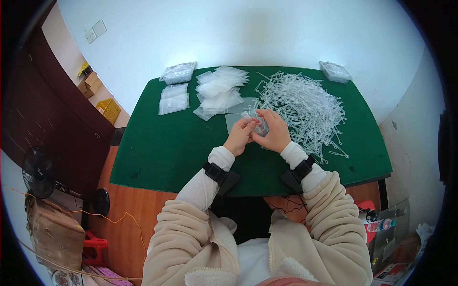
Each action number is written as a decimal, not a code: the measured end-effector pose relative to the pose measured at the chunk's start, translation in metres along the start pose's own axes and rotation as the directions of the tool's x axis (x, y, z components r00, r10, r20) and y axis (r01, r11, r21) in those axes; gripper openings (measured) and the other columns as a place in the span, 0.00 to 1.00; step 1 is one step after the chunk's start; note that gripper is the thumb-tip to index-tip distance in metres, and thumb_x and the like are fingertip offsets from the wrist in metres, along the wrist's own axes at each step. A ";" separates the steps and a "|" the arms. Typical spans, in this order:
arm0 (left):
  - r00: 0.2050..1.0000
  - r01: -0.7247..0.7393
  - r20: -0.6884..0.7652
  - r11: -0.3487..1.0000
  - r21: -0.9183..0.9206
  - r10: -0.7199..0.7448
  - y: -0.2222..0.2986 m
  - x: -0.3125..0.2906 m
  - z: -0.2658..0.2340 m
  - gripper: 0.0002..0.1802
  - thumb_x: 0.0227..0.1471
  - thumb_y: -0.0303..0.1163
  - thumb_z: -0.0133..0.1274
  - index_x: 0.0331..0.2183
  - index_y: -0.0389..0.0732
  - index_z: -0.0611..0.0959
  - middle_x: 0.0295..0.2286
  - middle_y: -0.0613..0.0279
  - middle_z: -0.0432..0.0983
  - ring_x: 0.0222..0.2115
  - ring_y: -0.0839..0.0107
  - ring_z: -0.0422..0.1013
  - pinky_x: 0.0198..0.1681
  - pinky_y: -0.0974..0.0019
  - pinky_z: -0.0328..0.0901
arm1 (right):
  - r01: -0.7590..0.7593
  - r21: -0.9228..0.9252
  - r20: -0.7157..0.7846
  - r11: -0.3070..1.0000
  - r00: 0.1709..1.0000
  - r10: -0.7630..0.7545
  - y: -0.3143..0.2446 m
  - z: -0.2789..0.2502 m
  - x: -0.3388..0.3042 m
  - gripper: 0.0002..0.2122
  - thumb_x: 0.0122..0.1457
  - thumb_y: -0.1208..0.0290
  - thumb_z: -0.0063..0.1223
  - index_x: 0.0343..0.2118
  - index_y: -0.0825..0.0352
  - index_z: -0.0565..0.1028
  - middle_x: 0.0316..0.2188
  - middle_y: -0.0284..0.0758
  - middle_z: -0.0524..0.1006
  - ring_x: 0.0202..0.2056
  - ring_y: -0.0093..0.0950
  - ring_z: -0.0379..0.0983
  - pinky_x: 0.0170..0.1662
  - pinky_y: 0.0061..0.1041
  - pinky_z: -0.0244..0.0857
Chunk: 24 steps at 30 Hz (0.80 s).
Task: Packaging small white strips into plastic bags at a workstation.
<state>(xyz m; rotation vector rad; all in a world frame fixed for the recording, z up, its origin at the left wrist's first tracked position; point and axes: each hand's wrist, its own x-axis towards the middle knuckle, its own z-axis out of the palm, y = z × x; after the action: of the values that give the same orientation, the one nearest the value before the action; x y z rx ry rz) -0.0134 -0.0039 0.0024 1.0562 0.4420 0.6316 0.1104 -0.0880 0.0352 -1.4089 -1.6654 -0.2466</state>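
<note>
My left hand [241, 136] and my right hand [274, 131] meet over the middle of the green table. Between them is a small clear plastic bag [261, 127], pinched by the left fingers and cupped by the right. Fingers cover much of it, and I cannot make out what is inside. Just beyond and to the right spreads a large heap of thin clear plastic sticks with looped ends [305, 102]. Flat clear bags [219, 90] lie loosely piled to the far left of my hands. A grey sheet [233, 123] lies partly under my hands.
More flat bags [173, 100] lie at the left of the green table [157, 148]. Filled clear packs stand at the back left [179, 72] and back right [335, 71]. A fan [38, 171] and a cardboard box [55, 233] stand on the left, a bottle [380, 225] at lower right.
</note>
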 end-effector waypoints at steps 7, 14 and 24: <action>0.966 0.110 0.212 0.978 0.178 -0.147 0.023 -0.010 0.005 0.11 0.54 0.34 0.45 0.36 0.38 0.74 0.31 0.65 0.73 0.33 0.74 0.71 0.33 0.72 0.66 | -0.153 0.199 0.048 0.968 0.988 0.146 0.012 -0.014 0.003 0.19 0.42 0.67 0.57 0.38 0.67 0.68 0.24 0.31 0.69 0.24 0.22 0.64 0.29 0.21 0.60; 0.859 -0.042 0.447 0.834 0.550 -0.251 0.012 -0.011 0.002 0.11 0.51 0.34 0.46 0.34 0.38 0.76 0.29 0.67 0.73 0.28 0.79 0.69 0.31 0.74 0.64 | -0.386 0.364 0.412 0.848 0.883 0.225 0.021 -0.008 0.000 0.09 0.51 0.67 0.51 0.27 0.68 0.71 0.12 0.26 0.64 0.16 0.15 0.58 0.20 0.17 0.53; 0.880 -0.048 0.424 0.848 0.528 -0.214 0.022 -0.012 0.000 0.11 0.49 0.31 0.50 0.34 0.35 0.77 0.29 0.68 0.74 0.31 0.80 0.67 0.37 0.74 0.62 | -0.380 0.455 0.432 0.805 0.885 0.174 0.024 -0.013 0.002 0.08 0.51 0.71 0.51 0.21 0.68 0.68 0.14 0.26 0.66 0.17 0.14 0.57 0.20 0.16 0.53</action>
<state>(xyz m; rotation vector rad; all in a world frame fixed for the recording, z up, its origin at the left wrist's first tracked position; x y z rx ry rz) -0.0283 -0.0047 0.0232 1.6570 0.2303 0.1437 0.1381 -0.0870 0.0351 -1.2900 -1.6105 0.6557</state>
